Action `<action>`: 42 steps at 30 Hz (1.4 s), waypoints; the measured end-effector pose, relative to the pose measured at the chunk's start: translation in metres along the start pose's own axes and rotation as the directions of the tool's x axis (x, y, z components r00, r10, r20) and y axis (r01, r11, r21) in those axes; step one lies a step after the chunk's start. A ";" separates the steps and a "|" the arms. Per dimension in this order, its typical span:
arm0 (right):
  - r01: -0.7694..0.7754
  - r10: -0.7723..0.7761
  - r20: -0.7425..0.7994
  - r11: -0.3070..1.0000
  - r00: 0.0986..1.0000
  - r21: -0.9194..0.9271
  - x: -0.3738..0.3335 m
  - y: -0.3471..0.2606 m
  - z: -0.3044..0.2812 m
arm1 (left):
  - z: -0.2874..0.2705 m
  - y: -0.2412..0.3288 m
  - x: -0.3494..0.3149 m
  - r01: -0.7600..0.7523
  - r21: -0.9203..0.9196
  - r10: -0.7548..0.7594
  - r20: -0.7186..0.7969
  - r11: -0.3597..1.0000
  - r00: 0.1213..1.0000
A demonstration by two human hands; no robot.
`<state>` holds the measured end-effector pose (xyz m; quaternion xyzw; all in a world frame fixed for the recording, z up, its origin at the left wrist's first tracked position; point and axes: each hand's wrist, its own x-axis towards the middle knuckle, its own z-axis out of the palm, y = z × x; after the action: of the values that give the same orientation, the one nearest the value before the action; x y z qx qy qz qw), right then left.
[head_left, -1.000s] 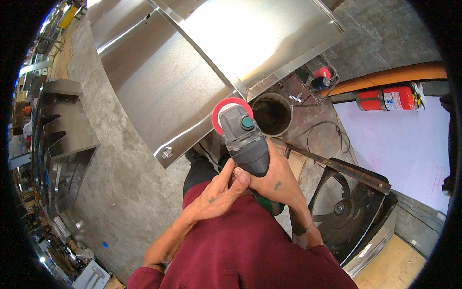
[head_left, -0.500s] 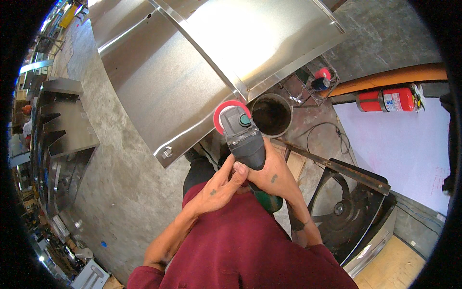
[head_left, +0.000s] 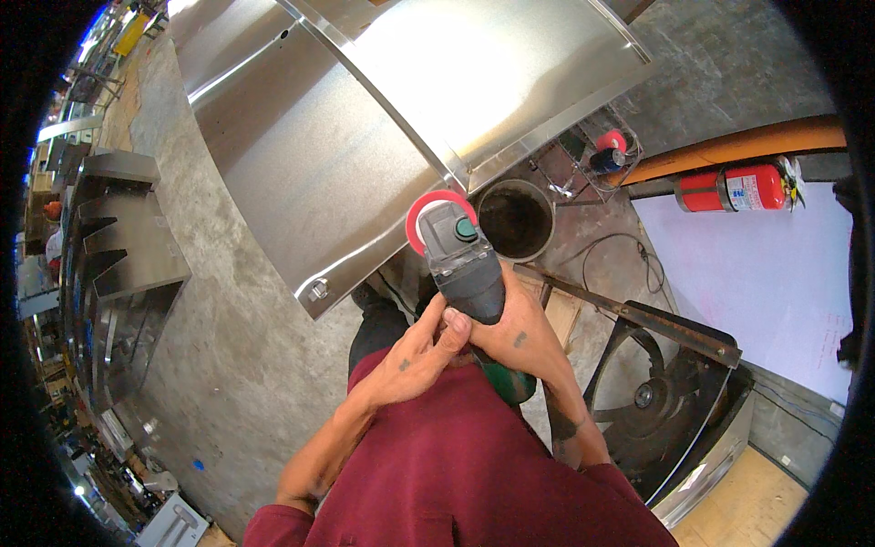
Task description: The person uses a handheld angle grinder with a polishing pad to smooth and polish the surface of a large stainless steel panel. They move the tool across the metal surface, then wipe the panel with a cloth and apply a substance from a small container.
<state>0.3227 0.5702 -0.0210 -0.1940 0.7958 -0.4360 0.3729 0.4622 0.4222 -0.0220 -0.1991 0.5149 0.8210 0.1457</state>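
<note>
Left hand (head_left: 415,351) curled over the rear of the angle grinder (head_left: 465,264), fingertips pressed onto the dark body. Right hand (head_left: 519,342) wrapped under and around the same body from the other side, thumb up near the left fingertips, both closed firmly on the tool. Held above the lap, head pointing away, red guard (head_left: 430,205) just beside the lower corner of the big stainless sheet-metal panel (head_left: 346,118); contact between disc and metal not discernible.

Likely a fairly heavy, rigid tool, weight toward the head, hard plastic shell with moderate grip; best taken as here, two hands around the narrow waist behind the green button (head_left: 467,228), well clear of the guard. Green rear end (head_left: 509,383) poking out below the right wrist.

Beyond the guard, a dark round bucket (head_left: 515,219) on the concrete floor (head_left: 228,346). Farther out by the panel's right edge, a clear wire-sided box (head_left: 597,155) with a red-and-blue item inside. Red cylindrical fire extinguisher (head_left: 734,189) lying sideways against an orange pipe (head_left: 738,144), pale rectangular label on its side. At lower right, a rusty fan housing (head_left: 670,401) under a white sheet (head_left: 756,273). Stepped steel pieces (head_left: 123,264) at the floor's left edge.
</note>
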 end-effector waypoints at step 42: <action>-0.036 0.036 0.027 0.999 0.999 0.017 0.005 0.000 0.000 | -0.005 -0.011 0.005 -0.055 0.050 0.056 -0.020 0.997 0.998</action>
<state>0.3192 0.5671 -0.0237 -0.1822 0.7901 -0.4337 0.3930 0.4634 0.4229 -0.0345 -0.1897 0.5421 0.8094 0.1224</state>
